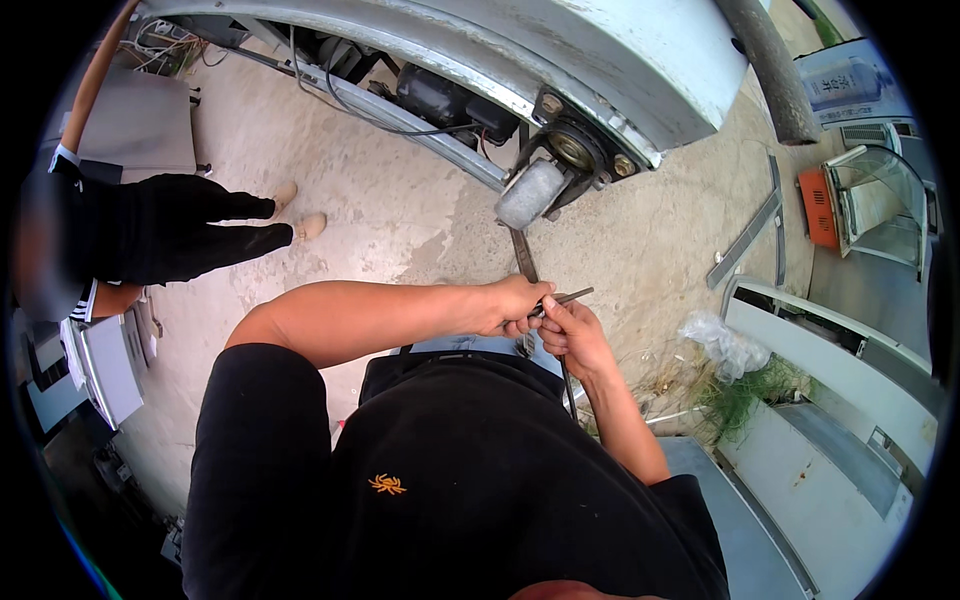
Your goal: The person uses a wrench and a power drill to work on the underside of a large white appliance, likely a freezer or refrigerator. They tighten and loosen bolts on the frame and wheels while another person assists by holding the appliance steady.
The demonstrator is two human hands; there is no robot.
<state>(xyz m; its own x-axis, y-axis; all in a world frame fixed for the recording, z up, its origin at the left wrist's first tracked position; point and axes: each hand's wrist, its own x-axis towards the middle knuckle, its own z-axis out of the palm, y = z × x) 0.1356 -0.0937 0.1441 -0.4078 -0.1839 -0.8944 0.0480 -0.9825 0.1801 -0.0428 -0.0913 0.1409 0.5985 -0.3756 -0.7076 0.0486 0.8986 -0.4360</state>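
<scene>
Both my hands meet in front of my waist, fingers closed around a thin dark metal rod (pixel 577 296) whose tip sticks out to the right. My left hand (pixel 514 304) wraps it from the left; my right hand (pixel 578 338) pinches it with the thumb on top. Just beyond them a flat metal bar (pixel 523 254) runs from below a caster wheel (pixel 532 193) toward my hands; its near end is partly hidden. A dark thin length (pixel 569 392) hangs below my right hand; I cannot tell whether it joins the rod.
A large white metal appliance (pixel 640 60) lies raised ahead, its underside with a black compressor (pixel 432 95) and cables exposed. At left stands another person (pixel 190 230) in black. Metal strips (pixel 745 240), crumpled plastic (pixel 725 342), weeds and white panels (pixel 830 350) lie at right.
</scene>
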